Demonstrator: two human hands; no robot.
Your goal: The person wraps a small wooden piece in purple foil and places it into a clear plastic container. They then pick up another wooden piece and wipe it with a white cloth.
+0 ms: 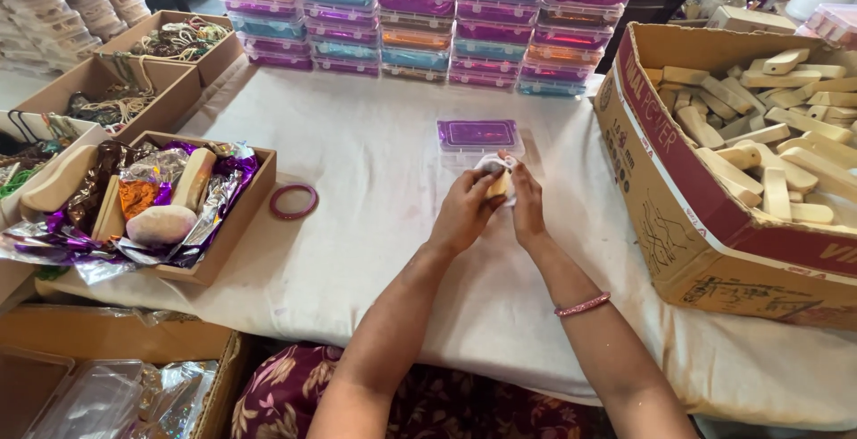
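Small wooden piece [498, 186] in white wrapping, centre of frame, pinched between both hands just this side of a clear case with a purple lid [479, 136]. Long axis roughly upright, tilted a little. Left hand [466, 211] curled shut around its near side; right hand [527, 202] closed on the far edge, fingertips meeting. Red ring [294, 201] lies left on the counter [375, 252]. Box of wooden blocks [714, 225] at right.

White-clothed table [375, 252] — daylit, pale floor [18, 91] beyond
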